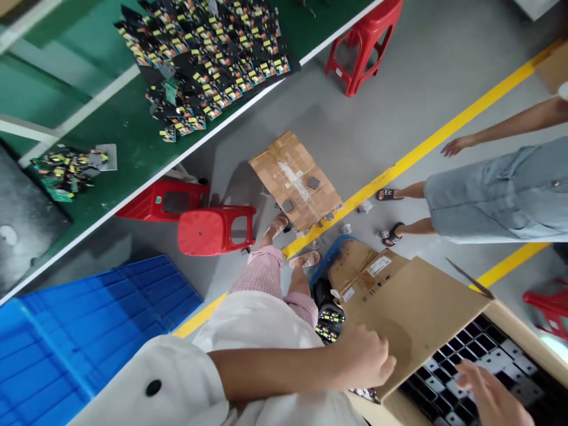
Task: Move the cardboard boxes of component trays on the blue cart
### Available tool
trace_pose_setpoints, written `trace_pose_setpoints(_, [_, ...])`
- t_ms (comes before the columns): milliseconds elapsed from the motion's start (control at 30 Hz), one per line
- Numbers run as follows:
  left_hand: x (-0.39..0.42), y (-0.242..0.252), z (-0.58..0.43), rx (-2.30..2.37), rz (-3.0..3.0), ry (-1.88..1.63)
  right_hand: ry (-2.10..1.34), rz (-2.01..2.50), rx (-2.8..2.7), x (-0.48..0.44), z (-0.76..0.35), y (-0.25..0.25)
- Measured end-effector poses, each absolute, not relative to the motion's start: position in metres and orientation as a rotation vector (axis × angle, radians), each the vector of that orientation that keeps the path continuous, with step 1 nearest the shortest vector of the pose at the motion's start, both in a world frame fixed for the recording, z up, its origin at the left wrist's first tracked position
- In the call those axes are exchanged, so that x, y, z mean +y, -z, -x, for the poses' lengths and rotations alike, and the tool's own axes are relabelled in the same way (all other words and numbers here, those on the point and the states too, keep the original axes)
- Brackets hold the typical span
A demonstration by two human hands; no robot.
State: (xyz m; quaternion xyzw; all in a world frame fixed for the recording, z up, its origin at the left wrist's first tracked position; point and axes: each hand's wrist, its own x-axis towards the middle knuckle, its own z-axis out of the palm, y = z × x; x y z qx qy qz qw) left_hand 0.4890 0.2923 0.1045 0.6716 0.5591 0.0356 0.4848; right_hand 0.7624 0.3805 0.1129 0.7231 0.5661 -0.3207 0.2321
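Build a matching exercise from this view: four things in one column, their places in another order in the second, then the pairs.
1. left hand
2. right hand
3. red stool
4. circuit boards

A. on the green table
B. over the black tray in the box
C. on the cardboard flap
D. on the grey floor beside the table

Pairs: 1-C, 2-B, 3-D, 4-A

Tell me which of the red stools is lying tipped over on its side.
The red stool by the green table's edge, beside the pink trouser leg, lies on its side, its seat facing the camera. The stool at the top stands upright.
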Motion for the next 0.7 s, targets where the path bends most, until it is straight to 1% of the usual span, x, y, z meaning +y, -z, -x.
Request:
trace_pose_setpoints(133, [0.290, -0.109, -0.477, 1.417, -1.596, -0.116, 0.870, -1.935, 1.643, 0.373, -0.723, -0.106])
trace_pose_setpoints(367, [0.295, -0.111, -0.465, 1.387, -1.549, -0.163, 0.719, -1.484, 1.767, 0.367, -0.710, -0.088])
trace_pose_setpoints(467, [0.299, -0.107, -0.457, 1.344, -1.491, -0.127, 0.663, -1.372, 1.790, 0.365, -0.709, -0.084])
trace_pose_setpoints(533, [0.300, -0.103, -0.452, 1.316, -1.455, -0.091, 0.654, -1.382, 1.785, 0.365, -0.707, -0.082])
trace_pose_setpoints(700, [0.300, -0.090, -0.441, 1.283, -1.408, -0.053, 0.721, -1.630, 1.639, 0.362, -0.700, -0.076])
